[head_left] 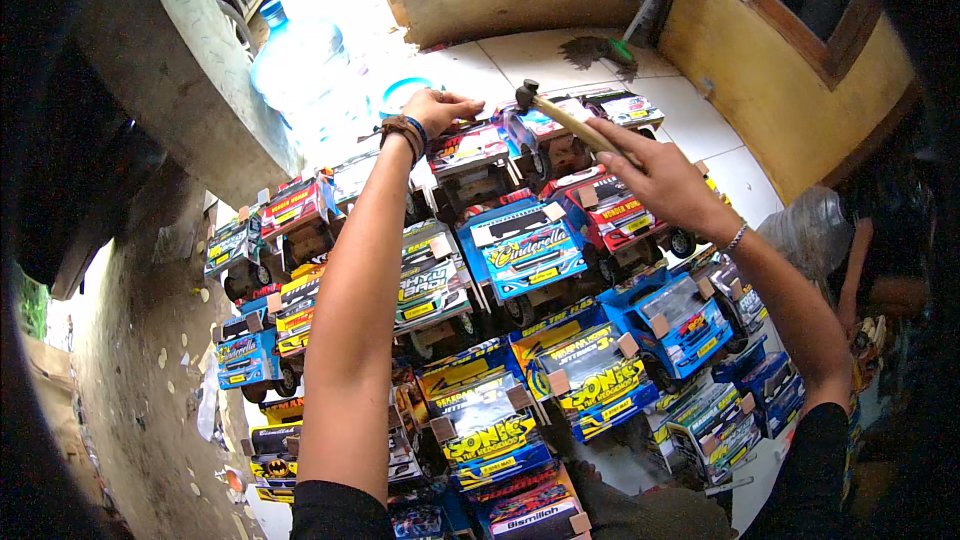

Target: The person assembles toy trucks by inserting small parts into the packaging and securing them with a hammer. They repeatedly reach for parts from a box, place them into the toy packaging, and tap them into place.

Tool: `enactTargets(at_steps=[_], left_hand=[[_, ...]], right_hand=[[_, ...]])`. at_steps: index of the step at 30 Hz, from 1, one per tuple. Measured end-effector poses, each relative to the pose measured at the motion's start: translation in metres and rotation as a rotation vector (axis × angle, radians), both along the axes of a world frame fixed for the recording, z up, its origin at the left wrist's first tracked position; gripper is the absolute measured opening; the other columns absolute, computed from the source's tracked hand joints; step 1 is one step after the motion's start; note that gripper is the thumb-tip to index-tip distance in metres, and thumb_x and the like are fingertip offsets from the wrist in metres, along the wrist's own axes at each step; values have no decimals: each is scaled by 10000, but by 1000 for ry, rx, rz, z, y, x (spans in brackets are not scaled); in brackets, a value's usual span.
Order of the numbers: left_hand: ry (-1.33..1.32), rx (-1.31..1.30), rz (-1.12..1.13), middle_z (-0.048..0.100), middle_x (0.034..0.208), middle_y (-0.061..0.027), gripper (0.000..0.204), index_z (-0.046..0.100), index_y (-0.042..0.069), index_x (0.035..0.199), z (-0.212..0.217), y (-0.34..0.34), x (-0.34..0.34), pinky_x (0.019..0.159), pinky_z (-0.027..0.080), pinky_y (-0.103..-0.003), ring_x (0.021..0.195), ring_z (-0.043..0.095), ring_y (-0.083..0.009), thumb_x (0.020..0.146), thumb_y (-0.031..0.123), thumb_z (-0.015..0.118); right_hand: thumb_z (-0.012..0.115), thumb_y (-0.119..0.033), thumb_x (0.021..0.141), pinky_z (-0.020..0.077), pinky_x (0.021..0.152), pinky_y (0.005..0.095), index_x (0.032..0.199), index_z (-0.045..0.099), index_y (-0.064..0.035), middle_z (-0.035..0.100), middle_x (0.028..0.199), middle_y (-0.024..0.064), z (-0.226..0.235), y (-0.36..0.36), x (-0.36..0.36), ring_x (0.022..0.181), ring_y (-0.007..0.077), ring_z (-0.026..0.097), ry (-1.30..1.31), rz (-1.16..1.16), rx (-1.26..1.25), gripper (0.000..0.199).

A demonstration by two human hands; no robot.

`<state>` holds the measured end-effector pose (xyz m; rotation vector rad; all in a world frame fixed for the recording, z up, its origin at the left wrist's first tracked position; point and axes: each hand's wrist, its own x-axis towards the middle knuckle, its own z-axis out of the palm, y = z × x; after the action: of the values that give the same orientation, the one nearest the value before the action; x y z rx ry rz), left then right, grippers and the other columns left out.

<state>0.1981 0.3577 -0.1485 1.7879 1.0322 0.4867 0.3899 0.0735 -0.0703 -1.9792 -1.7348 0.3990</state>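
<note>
My right hand (665,175) grips a hammer (572,126) by its light wooden handle, the dark head pointing up and left over the far row of toy trucks. Opposite it, my left hand (437,111) reaches to that same row, thumb and fingers drawn together near a red-and-white toy truck (470,148). Whatever the fingers pinch is too small to make out. Several more printed trucks stand in rows beneath my arms, among them a blue one (530,252), a red one (612,208) and a blue-and-yellow one (485,420). Small wooden squares stick out from many cabs.
Beyond the trucks at the left stands a large clear-blue water jug (300,55), with a round blue-rimmed container (405,90) nearby. A dark-bristled broom head (600,50) lies on the white tiles by the yellow wall (760,65). Clear plastic wrapping (808,228) bulges at the right.
</note>
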Motion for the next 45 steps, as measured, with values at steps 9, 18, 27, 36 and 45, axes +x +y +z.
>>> enactTargets(at_steps=[9, 18, 27, 36, 45], left_hand=[[12, 1, 3, 693, 809, 9, 314, 735, 69, 954, 2, -2, 4, 598, 441, -198, 653, 551, -52, 796, 335, 791], [13, 210, 84, 720, 896, -53, 419, 729, 20, 1024, -6, -15, 5, 689, 518, -265, 747, 640, -106, 805, 374, 775], [-222, 280, 191, 721, 970, -105, 402, 694, 28, 1102, -16, -15, -11, 693, 540, -292, 741, 679, -147, 910, 374, 627], [-381, 246, -216, 677, 1018, -96, 375, 619, 33, 1194, 88, -111, -63, 709, 514, -272, 875, 636, -150, 957, 322, 587], [-202, 200, -653, 642, 1122, -135, 435, 519, -28, 1286, 202, -281, -161, 772, 486, -294, 932, 617, -174, 957, 250, 573]], right_hand=[[756, -404, 778, 513, 705, 402, 995, 608, 24, 666, 876, 202, -37, 75, -38, 788, 310, 665, 110, -57, 141, 502], [754, -531, 751, 502, 633, 385, 927, 611, 46, 646, 775, 162, -55, 102, -50, 708, 257, 654, 55, -95, 39, 620], [498, -386, 997, 327, 388, 189, 1113, 491, -61, 471, 651, -41, 35, -17, -36, 505, 16, 445, 756, -77, 293, 345], [550, -429, 962, 323, 404, 211, 1112, 514, -75, 397, 614, -46, 126, -260, -24, 491, 36, 386, 873, -256, 348, 386], [518, -594, 912, 498, 540, 291, 1108, 686, -147, 554, 932, 74, 107, -504, -35, 622, 105, 564, 325, -903, -183, 516]])
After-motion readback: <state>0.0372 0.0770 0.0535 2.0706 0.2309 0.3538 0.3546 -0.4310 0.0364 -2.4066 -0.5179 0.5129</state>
